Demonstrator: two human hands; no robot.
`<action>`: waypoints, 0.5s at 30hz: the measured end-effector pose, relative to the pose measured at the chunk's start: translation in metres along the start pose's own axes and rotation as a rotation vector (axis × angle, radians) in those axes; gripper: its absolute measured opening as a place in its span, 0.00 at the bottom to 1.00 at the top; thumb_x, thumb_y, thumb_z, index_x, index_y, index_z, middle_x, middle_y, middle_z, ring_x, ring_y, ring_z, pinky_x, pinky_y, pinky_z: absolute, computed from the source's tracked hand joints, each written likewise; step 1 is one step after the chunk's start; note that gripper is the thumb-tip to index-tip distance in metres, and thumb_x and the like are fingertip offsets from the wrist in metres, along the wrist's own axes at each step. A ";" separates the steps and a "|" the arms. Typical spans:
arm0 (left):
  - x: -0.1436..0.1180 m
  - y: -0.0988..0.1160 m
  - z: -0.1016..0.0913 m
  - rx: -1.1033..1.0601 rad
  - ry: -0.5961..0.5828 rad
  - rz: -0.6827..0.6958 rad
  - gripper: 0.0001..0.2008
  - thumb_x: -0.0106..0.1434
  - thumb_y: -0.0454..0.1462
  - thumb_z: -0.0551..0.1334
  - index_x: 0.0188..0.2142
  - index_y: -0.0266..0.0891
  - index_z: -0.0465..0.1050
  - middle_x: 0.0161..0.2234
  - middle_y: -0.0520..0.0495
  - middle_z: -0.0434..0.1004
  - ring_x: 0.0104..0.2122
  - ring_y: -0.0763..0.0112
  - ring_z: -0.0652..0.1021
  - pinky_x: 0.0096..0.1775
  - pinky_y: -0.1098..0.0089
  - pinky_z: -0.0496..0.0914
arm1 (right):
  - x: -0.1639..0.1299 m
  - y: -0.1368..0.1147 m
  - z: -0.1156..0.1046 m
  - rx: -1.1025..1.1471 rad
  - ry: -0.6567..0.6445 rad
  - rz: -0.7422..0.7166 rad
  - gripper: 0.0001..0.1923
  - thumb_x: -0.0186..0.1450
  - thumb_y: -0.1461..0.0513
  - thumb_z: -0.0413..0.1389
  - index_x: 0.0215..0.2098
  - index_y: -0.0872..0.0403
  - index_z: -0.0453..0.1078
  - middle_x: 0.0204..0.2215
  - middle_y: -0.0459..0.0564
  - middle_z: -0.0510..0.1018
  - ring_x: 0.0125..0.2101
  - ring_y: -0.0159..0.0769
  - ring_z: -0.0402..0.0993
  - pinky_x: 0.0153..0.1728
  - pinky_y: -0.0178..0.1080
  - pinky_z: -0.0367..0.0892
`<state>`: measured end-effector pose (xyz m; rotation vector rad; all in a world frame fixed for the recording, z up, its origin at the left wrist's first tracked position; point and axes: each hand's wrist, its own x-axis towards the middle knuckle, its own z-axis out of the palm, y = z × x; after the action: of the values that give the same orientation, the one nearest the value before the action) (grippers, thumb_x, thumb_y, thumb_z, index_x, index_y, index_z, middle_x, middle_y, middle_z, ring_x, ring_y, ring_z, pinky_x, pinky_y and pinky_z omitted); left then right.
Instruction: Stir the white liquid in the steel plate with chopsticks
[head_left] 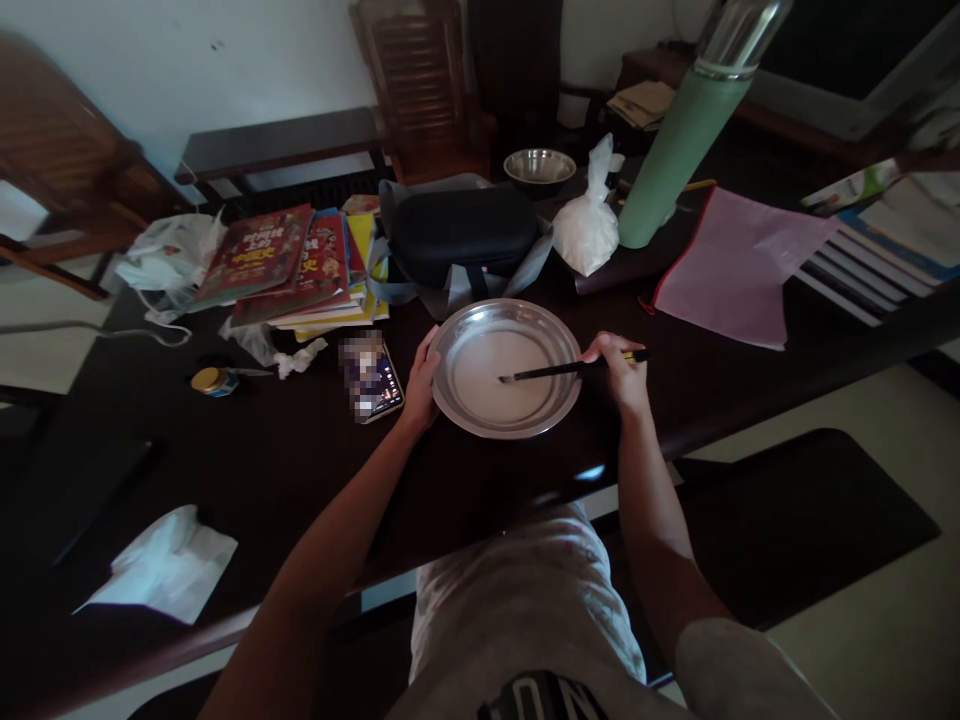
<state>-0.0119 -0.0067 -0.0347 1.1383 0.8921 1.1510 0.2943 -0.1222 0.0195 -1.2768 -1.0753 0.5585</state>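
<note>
A round, shallow metal dish (447, 385) holds a whitish, smooth-looking layer (495, 350). My left hand (422, 385) is closed on the dish's left rim, with the thumb side toward the metal. Over the right rim, my right hand (619, 368) is closed round a thin black brush (544, 371) that slants down to the left. The brush tip meets the whitish surface near the middle of the dish; whether it dips below cannot be seen. A lit phone (386, 388) lies just left of my left hand.
Behind the dish sits a black case (465, 235). A tied bag of white powder (587, 235) and a tall green flask (679, 150) stand at back right. Books (259, 255) are stacked left. A small jar (214, 381), a tissue (169, 565) and a pink pouch (739, 265) lie around.
</note>
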 end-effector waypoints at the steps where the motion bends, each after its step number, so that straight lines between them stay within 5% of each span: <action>1: 0.000 0.000 0.000 0.002 -0.004 0.002 0.37 0.62 0.61 0.73 0.65 0.51 0.76 0.68 0.40 0.79 0.71 0.38 0.74 0.69 0.45 0.71 | 0.000 0.000 0.000 0.008 -0.023 0.010 0.33 0.65 0.32 0.63 0.19 0.46 0.77 0.21 0.47 0.80 0.27 0.41 0.80 0.36 0.46 0.75; 4: 0.000 0.001 -0.001 0.004 -0.020 0.002 0.37 0.62 0.61 0.73 0.66 0.51 0.76 0.69 0.40 0.78 0.71 0.38 0.74 0.69 0.45 0.71 | 0.000 -0.001 0.001 -0.004 -0.110 0.014 0.32 0.64 0.32 0.65 0.20 0.46 0.78 0.23 0.47 0.83 0.30 0.42 0.81 0.38 0.47 0.76; 8: -0.001 0.003 0.000 -0.008 -0.006 -0.005 0.38 0.60 0.62 0.75 0.65 0.52 0.77 0.70 0.41 0.78 0.72 0.38 0.73 0.70 0.44 0.70 | 0.001 -0.001 0.000 0.000 -0.012 -0.011 0.30 0.66 0.33 0.65 0.21 0.45 0.80 0.23 0.46 0.82 0.29 0.40 0.80 0.38 0.46 0.75; 15: -0.001 0.001 -0.001 0.004 -0.014 0.007 0.36 0.63 0.61 0.73 0.65 0.51 0.76 0.70 0.41 0.78 0.72 0.39 0.73 0.71 0.45 0.69 | 0.001 0.001 -0.001 -0.030 -0.071 -0.014 0.31 0.65 0.32 0.65 0.21 0.45 0.79 0.24 0.47 0.83 0.31 0.42 0.81 0.41 0.47 0.76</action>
<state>-0.0127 -0.0072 -0.0341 1.1518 0.8804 1.1462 0.2956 -0.1215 0.0186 -1.2819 -1.1547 0.5827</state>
